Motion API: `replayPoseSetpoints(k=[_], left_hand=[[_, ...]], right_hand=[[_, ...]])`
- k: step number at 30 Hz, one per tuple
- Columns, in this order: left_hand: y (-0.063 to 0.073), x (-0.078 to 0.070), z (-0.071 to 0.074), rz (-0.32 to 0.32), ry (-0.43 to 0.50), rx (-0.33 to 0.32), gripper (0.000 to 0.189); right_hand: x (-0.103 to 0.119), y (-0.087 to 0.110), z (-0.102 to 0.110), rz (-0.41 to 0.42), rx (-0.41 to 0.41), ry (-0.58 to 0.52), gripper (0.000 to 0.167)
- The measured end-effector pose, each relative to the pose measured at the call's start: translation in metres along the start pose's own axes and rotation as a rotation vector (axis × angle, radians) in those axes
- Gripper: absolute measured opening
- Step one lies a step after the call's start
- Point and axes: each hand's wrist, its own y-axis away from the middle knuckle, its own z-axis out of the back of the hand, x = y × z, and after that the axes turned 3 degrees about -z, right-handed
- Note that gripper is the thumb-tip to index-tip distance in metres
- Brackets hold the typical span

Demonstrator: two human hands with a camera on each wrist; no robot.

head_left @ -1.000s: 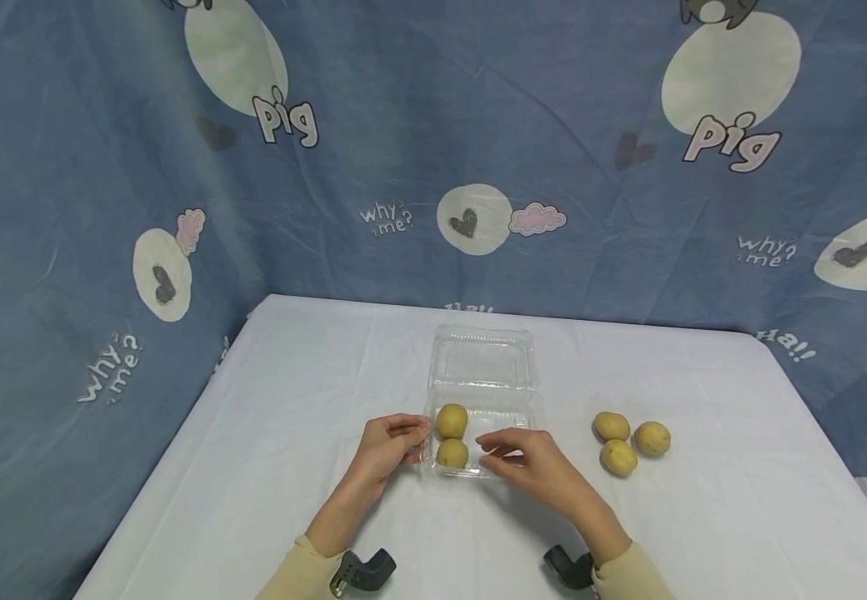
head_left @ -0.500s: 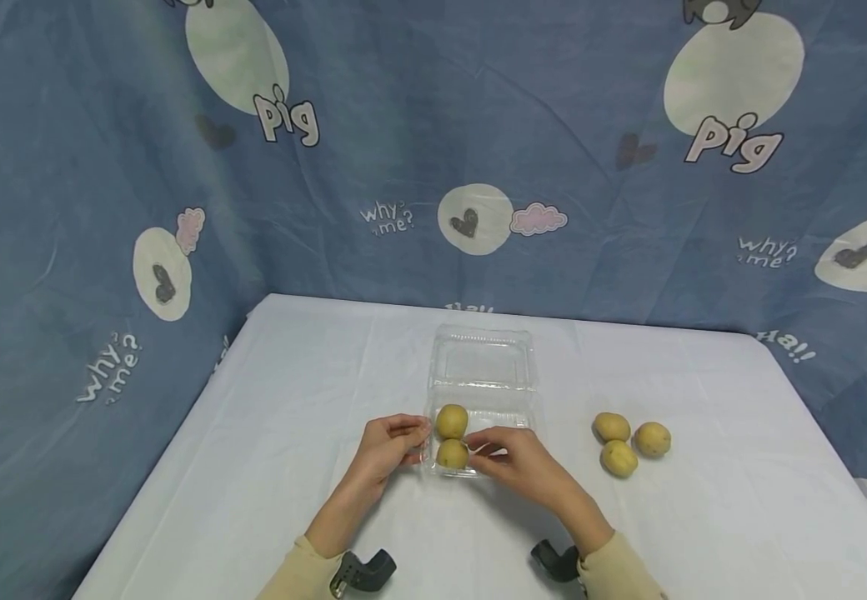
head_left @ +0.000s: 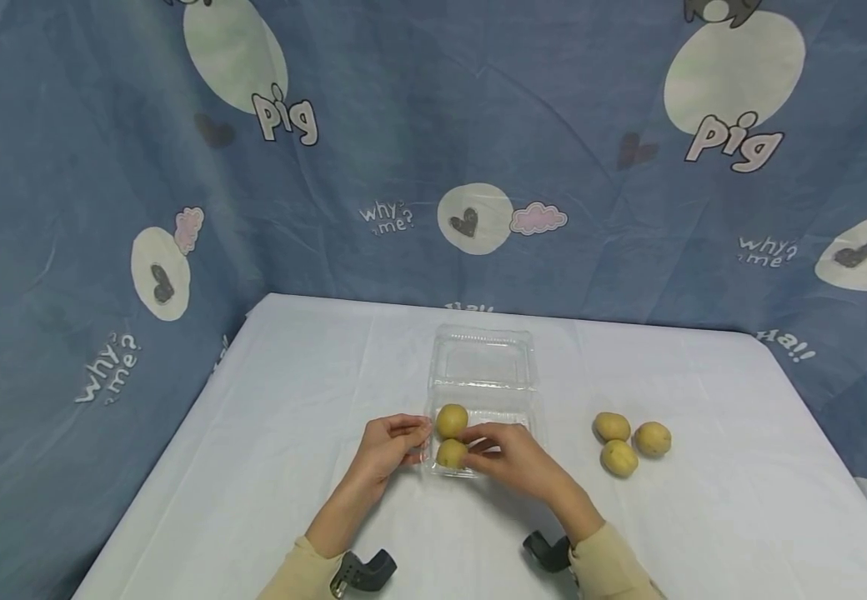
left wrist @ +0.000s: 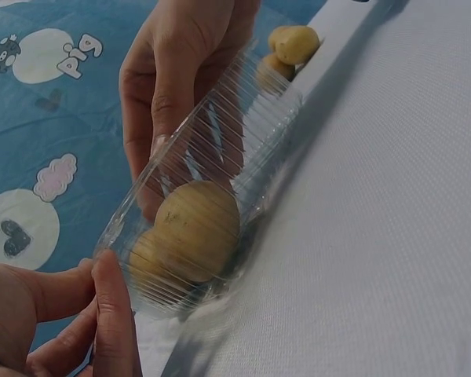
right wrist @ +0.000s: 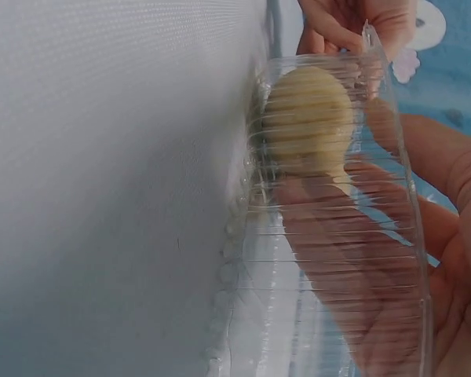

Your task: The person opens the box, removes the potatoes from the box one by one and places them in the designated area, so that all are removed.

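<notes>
A clear plastic clamshell container (head_left: 504, 417) lies on the table with its lid (head_left: 481, 360) laid back. Along its left side sit two yellow potatoes, a far one (head_left: 452, 421) and a near one (head_left: 452, 454). My left hand (head_left: 388, 446) pinches the container's left rim between thumb and fingers, seen also in the left wrist view. My right hand (head_left: 512, 458) reaches in over the front rim, loosely bent fingers touching the right side of the near potato (right wrist: 310, 118). In the right wrist view the thumb (right wrist: 424, 145) stays outside the ribbed wall.
Three more potatoes (head_left: 618, 458) lie grouped on the white cloth (head_left: 734, 500) to the right of the container. A blue printed curtain (head_left: 373, 150) hangs behind the table's far edge. Dark wrist-worn devices (head_left: 368, 572) project inward from both wrists.
My right hand has moved left inside the container, from a gap beside the potatoes up against the near one. The left hand keeps its pinch on the rim.
</notes>
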Motion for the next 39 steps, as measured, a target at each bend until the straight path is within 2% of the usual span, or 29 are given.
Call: replayPoseSetpoints(k=[17, 28, 39], left_hand=[[0.004, -0.002, 0.0, -0.003, 0.022, -0.019, 0.027], [0.003, 0.0, 0.001, -0.017, 0.012, 0.004, 0.028], [0.003, -0.003, -0.002, -0.01, 0.01, -0.009, 0.026]], right_hand=[[-0.002, -0.011, -0.003, -0.03, 0.05, -0.014, 0.036], [-0.004, -0.017, -0.003, -0.024, 0.085, 0.025, 0.038], [-0.005, -0.017, -0.003, -0.023, 0.048, -0.006, 0.043]])
